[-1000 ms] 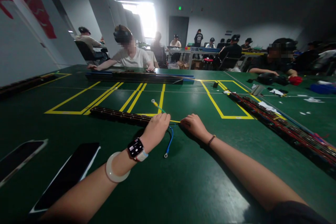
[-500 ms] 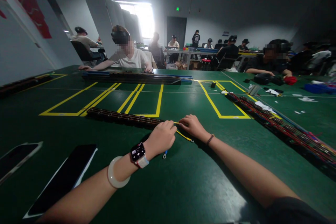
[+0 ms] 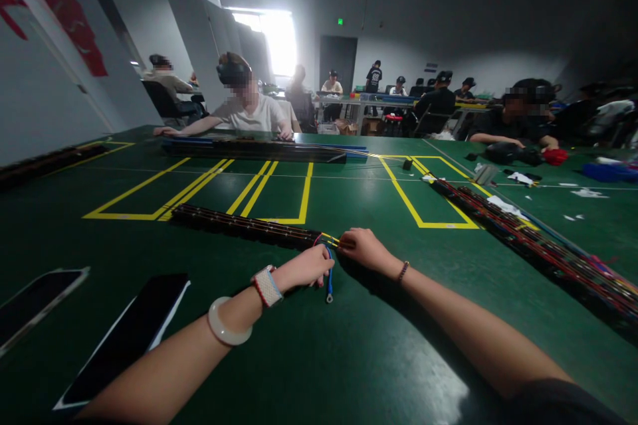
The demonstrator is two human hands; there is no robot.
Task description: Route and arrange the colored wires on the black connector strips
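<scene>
A long dark bundle of wires [image 3: 244, 226] lies on the green table [image 3: 379, 372], running toward the middle. From its right end come yellow wires [image 3: 329, 238], and my right hand [image 3: 363, 249] has its fingers closed on them. My left hand [image 3: 306, 267] is curled just below that end, beside a blue wire [image 3: 329, 272] that hangs toward me with a ring terminal at its tip. The fingers of my left hand are pressed together; what they hold, if anything, is too small to name. A thin red wire loops near its fingertips.
Two phones [image 3: 124, 339] lie at the left. Another harness with red wires [image 3: 518, 239] runs along the right, near paper scraps. Across the table a person in a light shirt [image 3: 249, 109] sits behind a long dark bundle [image 3: 254, 149]. A person in dark clothes sits at the far right.
My left hand has turned over and moved slightly down from the bundle's end. The blue wire now shows more fully. The yellow wire's loose terminal end is no longer visible beside my right hand.
</scene>
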